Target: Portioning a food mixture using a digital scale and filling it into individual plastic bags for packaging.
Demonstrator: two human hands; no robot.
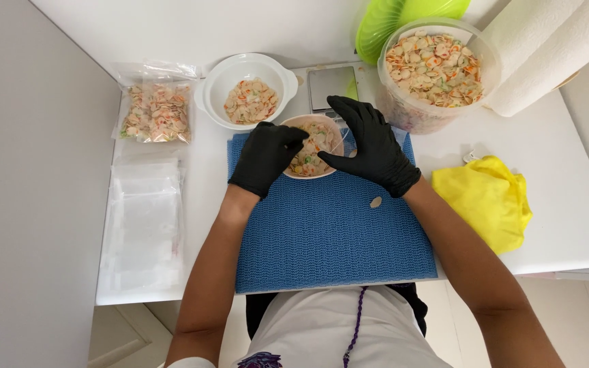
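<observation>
Both my hands wear black gloves. My left hand [265,157] grips the left rim of a small bowl [328,123] filled with pale, orange and green chips, at the far edge of a blue mat [328,238]. My right hand [371,147] curves around the bowl's right side, with its fingers spread over the rim and its thumb against the bowl. A single loose chip [376,202] lies on the mat, just below my right wrist.
A white bowl [214,85] of chips and a filled clear bag [155,111] stand at the back left, with a stack of empty bags [143,228] below them. Behind are a small scale [330,85], a big clear tub [485,61] of chips, a green lid [383,24], paper towel rolls [547,48] and a yellow cloth [487,201].
</observation>
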